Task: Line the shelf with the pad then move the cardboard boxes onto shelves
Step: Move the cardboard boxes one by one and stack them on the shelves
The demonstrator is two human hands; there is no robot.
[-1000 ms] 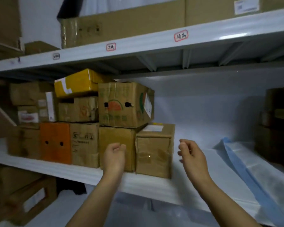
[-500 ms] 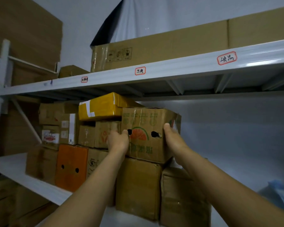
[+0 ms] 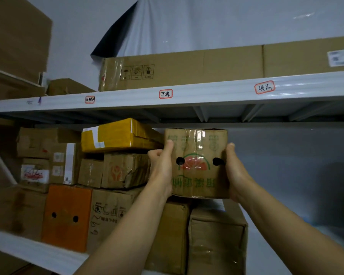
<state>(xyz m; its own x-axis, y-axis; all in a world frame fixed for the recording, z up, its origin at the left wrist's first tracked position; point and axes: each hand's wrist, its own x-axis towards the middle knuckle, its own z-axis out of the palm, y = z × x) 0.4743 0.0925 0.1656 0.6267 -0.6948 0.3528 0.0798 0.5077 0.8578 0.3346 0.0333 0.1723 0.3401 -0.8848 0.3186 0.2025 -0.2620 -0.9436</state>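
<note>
Printed box: we are holding the fruit-printed cardboard box (image 3: 197,185) up between our two hands. Its front, with two dark holes, is facing us, just below the upper shelf beam (image 3: 187,96).
Left hand: our left hand (image 3: 160,169) is gripping the box's left side, the thumb lying up the front face near the top corner and the fingers curling at the side.
Right hand: our right hand (image 3: 236,171) is gripping the right side, thumb up along the edge; its fingers are hiding behind the box.
Hands: they are staying apart, the box filling the gap between them.
Beneath: the box is hanging over a narrow brown carton (image 3: 167,235) and a taped brown carton (image 3: 216,241); we cannot tell whether it is touching them.
Neighbours: a yellow taped box (image 3: 119,135) is sitting just left of our left hand, and an orange box (image 3: 66,217) is standing on the lower shelf (image 3: 28,249).
</note>
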